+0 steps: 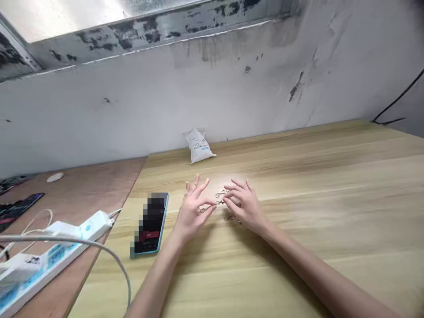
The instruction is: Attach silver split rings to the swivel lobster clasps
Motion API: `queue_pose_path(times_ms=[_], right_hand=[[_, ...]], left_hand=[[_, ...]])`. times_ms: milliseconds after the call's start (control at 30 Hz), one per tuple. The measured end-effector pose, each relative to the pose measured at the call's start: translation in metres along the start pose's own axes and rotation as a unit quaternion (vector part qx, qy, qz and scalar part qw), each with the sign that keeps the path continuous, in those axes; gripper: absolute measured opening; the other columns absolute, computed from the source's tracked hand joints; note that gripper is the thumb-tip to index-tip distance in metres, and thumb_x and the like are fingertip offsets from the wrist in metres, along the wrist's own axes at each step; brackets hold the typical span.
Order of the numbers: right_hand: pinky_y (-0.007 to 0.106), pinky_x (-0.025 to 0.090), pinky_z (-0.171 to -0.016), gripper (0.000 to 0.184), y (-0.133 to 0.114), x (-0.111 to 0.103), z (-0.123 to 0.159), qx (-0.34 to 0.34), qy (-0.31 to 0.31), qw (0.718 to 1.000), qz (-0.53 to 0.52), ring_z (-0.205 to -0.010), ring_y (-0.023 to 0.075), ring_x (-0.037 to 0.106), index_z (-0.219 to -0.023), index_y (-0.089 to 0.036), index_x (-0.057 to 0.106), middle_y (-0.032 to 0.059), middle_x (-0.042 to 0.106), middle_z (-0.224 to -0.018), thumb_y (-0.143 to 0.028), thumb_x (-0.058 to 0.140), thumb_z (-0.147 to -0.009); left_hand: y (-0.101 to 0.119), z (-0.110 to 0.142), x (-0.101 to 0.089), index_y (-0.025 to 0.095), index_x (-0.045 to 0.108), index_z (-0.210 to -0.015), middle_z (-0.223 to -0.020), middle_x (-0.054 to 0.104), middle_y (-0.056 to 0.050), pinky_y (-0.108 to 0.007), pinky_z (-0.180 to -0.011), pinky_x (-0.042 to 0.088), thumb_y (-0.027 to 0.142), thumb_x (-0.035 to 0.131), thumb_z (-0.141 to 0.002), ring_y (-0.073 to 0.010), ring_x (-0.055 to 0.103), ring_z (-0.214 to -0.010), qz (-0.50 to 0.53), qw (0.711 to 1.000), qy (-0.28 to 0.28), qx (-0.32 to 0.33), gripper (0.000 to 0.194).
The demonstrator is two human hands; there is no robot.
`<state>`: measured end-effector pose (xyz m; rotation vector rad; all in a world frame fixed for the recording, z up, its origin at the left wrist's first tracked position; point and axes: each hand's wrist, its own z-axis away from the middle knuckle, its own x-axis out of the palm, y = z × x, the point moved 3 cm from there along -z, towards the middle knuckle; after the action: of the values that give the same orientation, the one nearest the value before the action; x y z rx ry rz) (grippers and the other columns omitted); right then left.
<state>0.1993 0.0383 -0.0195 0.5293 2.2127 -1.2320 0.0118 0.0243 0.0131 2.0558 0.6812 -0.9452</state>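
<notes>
Over the wooden table, my left hand (194,207) pinches one end of a small metal clasp (220,202) between thumb and forefinger, its other fingers spread upward. Opposite it, my right hand (244,204) has thumb and forefinger closed at the clasp's other end. A similar clasp with a ring (219,194) lies just behind the fingertips. More small metal pieces (232,217) rest below my right hand, partly in its shadow. Beneath my left palm a metal ring (201,210) shows. My fingers cover parts of these pieces.
A phone (152,225) in a blue case lies left of my left arm. Behind my hands a white packet (199,145) sits near the wall. At left, a power strip (62,251) with plugs and a grey cable (112,254) reaches toward my left forearm.
</notes>
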Motion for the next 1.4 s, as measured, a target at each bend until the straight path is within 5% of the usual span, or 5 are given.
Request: queue_pose_path(times_ms=[267, 767, 1400], right_hand=[[0.059, 0.009, -0.119, 0.029, -0.017, 0.000, 0.001, -0.108, -0.025, 0.992, 0.052, -0.143, 0.0298, 0.031, -0.114, -0.021, 0.063, 0.0087, 0.063, -0.130, -0.033, 0.060, -0.088], [0.059, 0.011, -0.119, 0.016, -0.031, 0.006, 0.007, -0.141, 0.013, 0.984, 0.105, -0.138, 0.0276, 0.041, -0.100, -0.021, 0.064, 0.0070, 0.069, -0.116, -0.022, 0.049, -0.095], [0.058, 0.018, -0.117, 0.023, -0.028, 0.007, 0.004, -0.162, -0.005, 0.980, 0.115, -0.130, 0.0250, 0.051, -0.098, -0.021, 0.063, 0.0045, 0.072, -0.106, -0.018, 0.041, -0.100]], left_hand=[[0.007, 0.000, 0.002, 0.023, 0.073, -0.085, -0.152, 0.040, -0.005, -0.065, -0.118, 0.009, 0.027, 0.061, -0.090, -0.0294, 0.017, -0.149, 0.027, 0.999, 0.014, -0.025, 0.013], [0.025, 0.001, -0.001, 0.025, 0.072, -0.086, -0.148, 0.047, -0.003, -0.062, -0.120, 0.010, 0.021, 0.064, -0.087, -0.0262, 0.021, -0.148, 0.089, 0.994, 0.053, -0.037, 0.009], [0.021, 0.003, -0.006, 0.025, 0.070, -0.085, -0.132, 0.061, -0.006, -0.055, -0.113, 0.025, 0.021, 0.064, -0.087, -0.0279, 0.043, -0.135, -0.097, 0.986, 0.134, 0.019, 0.008]])
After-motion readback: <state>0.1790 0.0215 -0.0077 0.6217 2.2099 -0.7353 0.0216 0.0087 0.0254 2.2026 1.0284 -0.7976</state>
